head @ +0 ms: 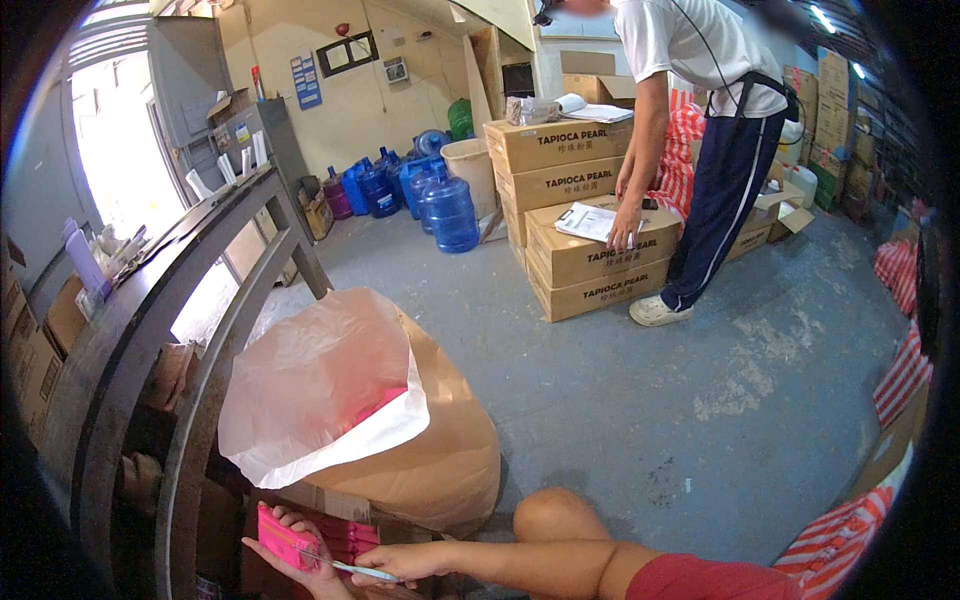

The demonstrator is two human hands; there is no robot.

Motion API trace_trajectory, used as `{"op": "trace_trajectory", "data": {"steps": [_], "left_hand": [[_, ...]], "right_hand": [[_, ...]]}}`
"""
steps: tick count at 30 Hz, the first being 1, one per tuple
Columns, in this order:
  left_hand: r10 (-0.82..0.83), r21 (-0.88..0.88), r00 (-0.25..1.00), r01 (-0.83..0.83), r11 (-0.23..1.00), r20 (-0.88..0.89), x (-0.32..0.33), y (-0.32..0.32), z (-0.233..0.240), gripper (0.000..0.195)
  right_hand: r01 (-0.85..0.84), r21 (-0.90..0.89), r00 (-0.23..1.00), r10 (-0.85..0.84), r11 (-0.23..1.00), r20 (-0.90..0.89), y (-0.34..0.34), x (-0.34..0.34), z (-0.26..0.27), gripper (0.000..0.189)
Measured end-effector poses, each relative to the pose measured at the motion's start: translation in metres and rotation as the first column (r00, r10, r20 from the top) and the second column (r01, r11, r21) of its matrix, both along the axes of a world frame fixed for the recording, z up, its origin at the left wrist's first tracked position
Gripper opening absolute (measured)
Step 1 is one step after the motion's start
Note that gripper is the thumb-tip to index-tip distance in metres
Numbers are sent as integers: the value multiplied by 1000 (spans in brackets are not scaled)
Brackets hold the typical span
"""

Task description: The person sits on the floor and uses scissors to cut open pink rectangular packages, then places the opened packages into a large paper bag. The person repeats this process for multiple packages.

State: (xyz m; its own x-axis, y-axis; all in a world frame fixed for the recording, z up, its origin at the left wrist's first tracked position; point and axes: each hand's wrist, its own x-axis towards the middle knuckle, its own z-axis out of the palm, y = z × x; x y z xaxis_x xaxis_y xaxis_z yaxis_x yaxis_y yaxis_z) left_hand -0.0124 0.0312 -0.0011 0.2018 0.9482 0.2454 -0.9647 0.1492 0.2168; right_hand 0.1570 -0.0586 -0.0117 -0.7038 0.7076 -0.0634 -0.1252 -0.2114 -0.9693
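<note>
In my left hand (322,570), at the lower left, lies a bright pink wrapped packet (285,537), its fingers around the far edge. My right hand (401,564) grips a slim tool with a pale blue handle (367,572), whose thin metal end touches the packet's right side; its exact kind cannot be told. Several more pink packets (345,534) sit in a carton just beyond my hands. Above the carton stands a large open brown paper sack (450,442) with a whitish lining, and something pink shows inside it.
A dark wooden bench-like frame (202,360) runs along the left. Tapioca pearl cartons (600,262) are stacked ahead, where a co-worker (720,112) bends over a clipboard (589,223). Blue water jugs (450,210) stand by the back wall; red-striped sacks (840,532) lie at the right.
</note>
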Motion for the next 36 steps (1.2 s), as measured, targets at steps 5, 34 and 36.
{"op": "trace_trajectory", "data": {"steps": [5, 34, 36], "left_hand": [[-11, 103, 1000, 13, 995, -20, -1, 6, 0, 67], [130, -62, 982, -139, 988, -137, -2, 1, 9, 70], [156, -42, 976, -164, 986, -152, -2, 1, 10, 70]], "right_hand": [[-14, -39, 999, 13, 999, -33, 2, 3, -2, 23], [8, -191, 983, -43, 982, -177, 8, 8, 0, 45], [-2, -219, 983, -39, 976, -182, 7, 9, 1, 45]]}}
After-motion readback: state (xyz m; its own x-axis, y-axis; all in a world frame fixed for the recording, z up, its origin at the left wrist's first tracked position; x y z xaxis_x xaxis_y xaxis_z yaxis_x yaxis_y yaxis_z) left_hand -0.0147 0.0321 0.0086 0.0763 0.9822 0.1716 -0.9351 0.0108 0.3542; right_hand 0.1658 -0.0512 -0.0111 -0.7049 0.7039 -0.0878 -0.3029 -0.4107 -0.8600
